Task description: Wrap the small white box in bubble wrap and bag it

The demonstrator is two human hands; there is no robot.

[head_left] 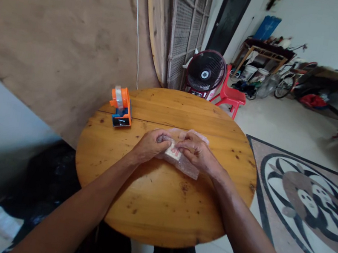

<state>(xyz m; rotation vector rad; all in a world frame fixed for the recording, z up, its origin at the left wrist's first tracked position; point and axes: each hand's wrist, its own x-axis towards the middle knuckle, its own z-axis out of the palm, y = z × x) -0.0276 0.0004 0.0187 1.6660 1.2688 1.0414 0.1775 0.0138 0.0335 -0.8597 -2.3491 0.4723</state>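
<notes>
Both hands meet over the middle of a round wooden table (155, 210). Between them lies a small pale box with red print (174, 151), partly covered by clear bubble wrap (189, 167). My left hand (152, 144) is closed, its thumb and fingers gripping the wrap and the box's left end. From the right, my right hand (195, 150) pinches the wrap near the box's upper right edge. Part of the sheet sticks out behind the right fingers, and another flap hangs toward me. The fingers hide much of the box.
An orange and blue tape dispenser (122, 108) with a roll of clear tape stands at the table's back left. Past the far edge are a black fan (205, 73) and a red plastic chair (231, 94). A brown board (58, 30) leans along the left side.
</notes>
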